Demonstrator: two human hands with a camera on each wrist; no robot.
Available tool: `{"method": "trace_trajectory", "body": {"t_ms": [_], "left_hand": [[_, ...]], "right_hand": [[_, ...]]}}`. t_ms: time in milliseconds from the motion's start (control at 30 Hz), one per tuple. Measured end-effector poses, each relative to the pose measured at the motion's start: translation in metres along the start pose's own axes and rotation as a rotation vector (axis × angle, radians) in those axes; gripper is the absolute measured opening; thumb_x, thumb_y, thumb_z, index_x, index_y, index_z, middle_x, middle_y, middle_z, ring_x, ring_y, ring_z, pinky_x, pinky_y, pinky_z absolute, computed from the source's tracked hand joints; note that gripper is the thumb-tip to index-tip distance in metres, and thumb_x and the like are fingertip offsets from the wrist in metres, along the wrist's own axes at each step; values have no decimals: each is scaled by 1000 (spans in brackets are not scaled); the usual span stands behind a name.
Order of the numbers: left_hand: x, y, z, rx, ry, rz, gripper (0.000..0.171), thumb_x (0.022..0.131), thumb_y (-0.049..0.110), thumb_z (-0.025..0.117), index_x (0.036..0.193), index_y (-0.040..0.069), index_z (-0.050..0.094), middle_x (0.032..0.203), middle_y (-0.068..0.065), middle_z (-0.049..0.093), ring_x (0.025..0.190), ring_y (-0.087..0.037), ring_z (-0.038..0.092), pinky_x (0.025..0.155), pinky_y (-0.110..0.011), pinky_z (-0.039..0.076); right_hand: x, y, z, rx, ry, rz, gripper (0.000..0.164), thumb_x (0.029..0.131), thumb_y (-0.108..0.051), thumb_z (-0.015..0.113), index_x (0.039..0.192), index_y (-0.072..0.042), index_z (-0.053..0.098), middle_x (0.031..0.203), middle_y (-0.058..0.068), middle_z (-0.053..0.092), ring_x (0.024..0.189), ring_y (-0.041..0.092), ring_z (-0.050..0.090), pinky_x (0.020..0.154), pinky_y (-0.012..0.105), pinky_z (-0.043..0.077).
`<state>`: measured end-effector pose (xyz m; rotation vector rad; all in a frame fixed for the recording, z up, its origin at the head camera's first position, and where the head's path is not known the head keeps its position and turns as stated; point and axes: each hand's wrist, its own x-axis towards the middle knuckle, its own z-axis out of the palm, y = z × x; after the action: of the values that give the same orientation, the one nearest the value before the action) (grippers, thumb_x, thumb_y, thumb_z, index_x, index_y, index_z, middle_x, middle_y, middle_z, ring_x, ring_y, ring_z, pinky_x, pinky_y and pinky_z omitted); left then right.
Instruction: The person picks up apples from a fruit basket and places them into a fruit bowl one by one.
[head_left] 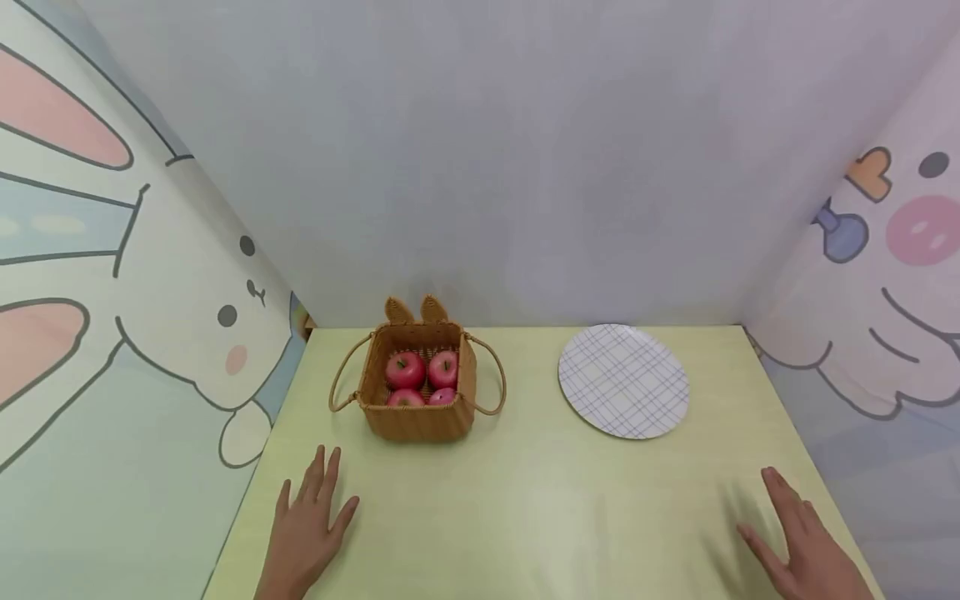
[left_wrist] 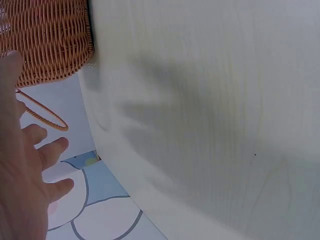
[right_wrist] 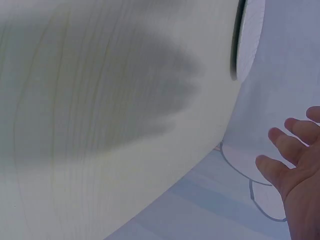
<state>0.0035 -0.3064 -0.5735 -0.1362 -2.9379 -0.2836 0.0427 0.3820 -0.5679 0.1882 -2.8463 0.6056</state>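
Note:
A brown wicker basket with two ear shapes and a looped handle on either side stands at the back left of the table. Inside it lie several red apples. To its right, a round plate with a blue-checked pattern lies flat. My left hand, fingers spread and holding nothing, is over the table in front of the basket; the left wrist view shows the basket's woven side beyond the thumb. At the right front, my right hand hovers with extended fingers, nearest to the plate and apart from it.
The pale wooden table meets a plain grey curtain at the back. A rabbit-printed wall borders the left, and another cartoon-printed wall the right. Shadows of the hands fall on the tabletop.

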Motion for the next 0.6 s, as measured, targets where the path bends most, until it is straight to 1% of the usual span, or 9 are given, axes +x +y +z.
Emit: {"method": "trace_trajectory", "body": {"t_ms": [33,67,133,167,267,333,400,500,600], "left_hand": [[0,0,-2,1,6,0,86,99,44,67,168,21,21,165,-20,41,140,-43,52,110,-72,31],[0,0,-4,5,18,5,83,98,43,67,167,20,25,161,-18,47,136,-41,57,109,-71,33],[3,1,-8,0,47,15,76,99,40,68,163,17,35,151,-16,58,128,-38,63,106,-69,39],[4,2,-10,-3,63,22,71,98,38,69,160,15,41,147,-16,62,125,-38,65,104,-68,42],[10,6,-16,-13,113,46,58,97,33,71,149,11,55,134,-14,70,116,-39,69,93,-64,50],[14,10,-20,-23,145,60,52,96,29,72,142,10,61,128,-14,72,112,-40,69,87,-62,53],[19,13,-26,-30,178,72,47,94,25,74,138,9,64,123,-15,73,110,-40,69,83,-62,54],[29,17,-35,-37,226,100,45,91,20,75,134,9,66,119,-15,73,106,-40,69,78,-60,55],[39,24,-41,-52,257,131,44,91,18,75,133,9,67,118,-15,74,104,-40,69,76,-58,55]], "right_hand": [[0,-1,-1,11,0,24,95,92,-26,78,167,-13,22,151,37,47,139,54,45,104,65,46],[0,-2,-3,18,5,41,94,92,-26,79,167,-14,24,145,36,53,141,46,48,91,58,53],[1,-2,-4,13,30,59,91,89,-27,82,164,-15,33,134,34,63,142,16,54,65,47,52],[2,-2,-5,20,37,64,88,89,-27,82,162,-15,37,132,32,65,140,-3,49,66,38,52],[4,-3,-6,33,34,82,75,89,-27,82,154,-12,49,126,25,71,124,-13,57,62,18,43],[5,-5,-7,36,5,107,65,92,-29,79,150,-12,54,123,22,73,105,4,70,64,11,41],[7,-7,-6,62,-17,120,59,95,-27,76,148,-12,56,123,17,74,97,5,71,68,7,42],[8,-10,-2,138,-2,104,54,97,-21,74,149,-14,57,130,-7,72,103,-26,54,77,0,42],[9,-11,1,214,29,85,54,98,-14,72,150,-16,56,131,-35,59,109,-35,43,83,-2,41]]}}
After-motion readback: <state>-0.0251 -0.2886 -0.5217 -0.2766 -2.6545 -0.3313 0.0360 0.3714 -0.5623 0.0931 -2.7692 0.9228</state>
